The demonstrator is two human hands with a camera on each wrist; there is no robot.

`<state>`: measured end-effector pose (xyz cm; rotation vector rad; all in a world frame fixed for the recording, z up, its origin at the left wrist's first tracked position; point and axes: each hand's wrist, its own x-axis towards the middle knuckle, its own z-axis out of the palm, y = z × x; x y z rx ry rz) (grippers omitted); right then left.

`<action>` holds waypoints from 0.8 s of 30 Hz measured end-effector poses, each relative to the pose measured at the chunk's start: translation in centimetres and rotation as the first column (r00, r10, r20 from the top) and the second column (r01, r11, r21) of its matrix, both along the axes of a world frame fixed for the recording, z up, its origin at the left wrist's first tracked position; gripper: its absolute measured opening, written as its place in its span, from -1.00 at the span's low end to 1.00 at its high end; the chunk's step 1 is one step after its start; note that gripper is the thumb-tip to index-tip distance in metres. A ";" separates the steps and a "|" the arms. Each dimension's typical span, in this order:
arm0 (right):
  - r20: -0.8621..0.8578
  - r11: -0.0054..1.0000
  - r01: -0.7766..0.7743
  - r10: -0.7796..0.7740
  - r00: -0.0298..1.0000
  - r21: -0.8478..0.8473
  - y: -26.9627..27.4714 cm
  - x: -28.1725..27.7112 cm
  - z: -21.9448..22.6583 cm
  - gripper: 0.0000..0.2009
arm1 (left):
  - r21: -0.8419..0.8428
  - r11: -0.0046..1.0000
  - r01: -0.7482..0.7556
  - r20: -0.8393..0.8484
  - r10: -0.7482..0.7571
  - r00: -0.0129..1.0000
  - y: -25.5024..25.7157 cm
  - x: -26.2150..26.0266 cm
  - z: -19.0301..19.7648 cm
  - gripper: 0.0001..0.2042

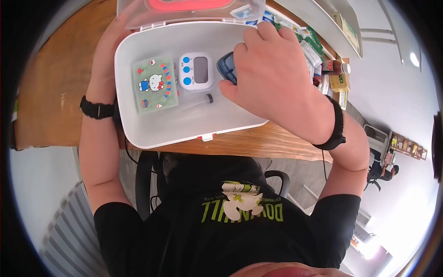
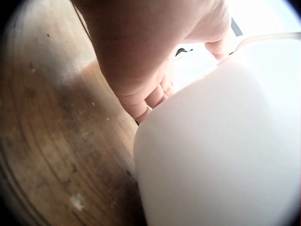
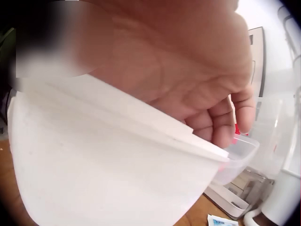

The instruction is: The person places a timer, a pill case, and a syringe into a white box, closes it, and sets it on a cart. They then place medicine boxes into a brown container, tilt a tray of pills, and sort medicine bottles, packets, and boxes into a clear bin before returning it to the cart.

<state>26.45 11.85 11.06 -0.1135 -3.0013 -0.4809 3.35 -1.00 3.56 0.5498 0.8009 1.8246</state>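
Observation:
An open white box (image 1: 194, 124) stands at the table's edge, its clear lid tilted up at the back. Inside it lie a green Hello Kitty case (image 1: 155, 85), a white timer (image 1: 195, 71) with blue buttons and a small black-capped tube (image 1: 198, 102). My right hand (image 1: 277, 74) is over the box's right part, fingers curled round a dark blue object (image 1: 226, 68). The left hand (image 1: 110, 51) is at the box's back left corner; in the left wrist view that hand (image 2: 146, 52) lies along the box's outer wall (image 2: 211, 141), its fingertips partly hidden.
Packets (image 1: 310, 53), a brown bottle (image 1: 333, 67) and a small yellow box (image 1: 340, 82) are on the right, beside a white shelf (image 1: 330, 21). The wooden table (image 1: 55, 87) extends left. A chair (image 1: 147, 180) is below the table edge.

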 end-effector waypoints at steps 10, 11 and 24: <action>0.161 0.998 -0.014 0.004 0.987 0.060 -0.6 -1.0 -0.9 -0.63 | -0.067 0.996 -0.061 0.086 0.067 0.994 -0.2 0.5 0.4 -0.66; 0.089 1.000 -0.021 0.022 0.996 -0.006 -0.4 -0.7 -0.9 -0.64 | -0.108 0.989 -0.106 0.075 0.114 0.991 -0.1 1.1 0.9 -0.66; 0.095 0.915 -0.255 0.297 0.950 -0.313 1.5 1.8 -0.1 -0.84 | 0.055 0.998 -0.015 0.113 0.008 0.994 0.0 1.5 1.7 -0.63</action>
